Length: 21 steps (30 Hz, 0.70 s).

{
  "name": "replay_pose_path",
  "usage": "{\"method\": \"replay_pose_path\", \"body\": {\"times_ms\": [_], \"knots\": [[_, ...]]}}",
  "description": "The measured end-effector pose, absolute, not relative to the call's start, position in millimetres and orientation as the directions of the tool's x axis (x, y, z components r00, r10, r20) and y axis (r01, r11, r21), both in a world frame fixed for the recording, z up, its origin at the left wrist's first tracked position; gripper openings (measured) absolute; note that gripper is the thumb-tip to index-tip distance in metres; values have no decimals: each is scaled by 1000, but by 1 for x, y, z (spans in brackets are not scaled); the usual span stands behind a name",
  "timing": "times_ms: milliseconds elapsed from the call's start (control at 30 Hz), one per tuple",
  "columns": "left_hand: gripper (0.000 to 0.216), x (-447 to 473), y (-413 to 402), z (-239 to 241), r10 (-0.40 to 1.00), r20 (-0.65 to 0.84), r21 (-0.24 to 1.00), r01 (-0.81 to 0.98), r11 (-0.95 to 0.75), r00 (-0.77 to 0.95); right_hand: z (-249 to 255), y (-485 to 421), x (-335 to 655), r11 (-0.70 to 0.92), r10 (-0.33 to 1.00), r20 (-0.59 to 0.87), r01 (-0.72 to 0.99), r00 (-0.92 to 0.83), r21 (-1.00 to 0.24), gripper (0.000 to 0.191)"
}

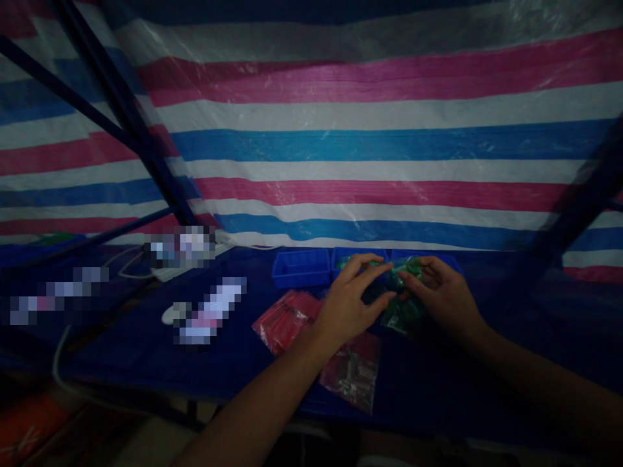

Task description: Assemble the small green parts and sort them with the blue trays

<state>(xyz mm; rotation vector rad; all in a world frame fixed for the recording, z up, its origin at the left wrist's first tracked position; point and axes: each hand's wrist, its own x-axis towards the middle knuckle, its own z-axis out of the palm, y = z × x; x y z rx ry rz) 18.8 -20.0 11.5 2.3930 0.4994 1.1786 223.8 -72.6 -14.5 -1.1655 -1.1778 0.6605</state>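
Note:
My left hand [353, 298] reaches over the table with its thumb and fingers apart, close to the right hand; nothing shows in its grasp. Thumb and fingers of my right hand [442, 292] close on a green plastic packet [409, 264], whose contents are too dark to make out. Below the hands lies a shiny green plastic heap [402, 316]. Red plastic packets [288, 318] are stacked beside my left forearm and partly hidden by it. A clear packet with a reddish back [354, 373] lies nearer the table's front edge.
Blue bins stand in a row at the back: a left bin [302, 267], a middle bin [360, 253] with green pieces, and a right bin [450, 261] partly behind my hand. A white round object [175, 314] and a power strip [195, 259] are left. Striped sheeting [379, 143] hangs behind.

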Motion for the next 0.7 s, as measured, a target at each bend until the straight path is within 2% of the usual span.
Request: {"method": "replay_pose_path", "body": {"times_ms": [100,200,333,400,500,600,700], "knots": [[50,19,-20,9,461,626,497,134,-857,628,-12,-79,220,329,907,352,135,231,-935,33],[37,19,-15,5,496,614,518,161,-840,614,-10,-84,217,370,917,378,83,130,-925,34],[24,18,-13,7,582,600,596,178,-783,549,-11,-82,219,367,896,386,123,220,-922,32],[26,18,-15,8,623,549,666,159,-729,557,-14,-78,221,353,891,378,140,250,-925,38],[33,19,-17,7,660,480,737,143,-661,578,-20,-73,225,326,919,348,139,185,-935,42],[32,21,-17,5,689,498,745,146,-650,527,-23,-69,226,279,936,301,139,180,-950,33],[25,22,-13,3,701,538,748,119,-653,468,-22,-69,226,262,934,280,107,223,-959,34]]}}
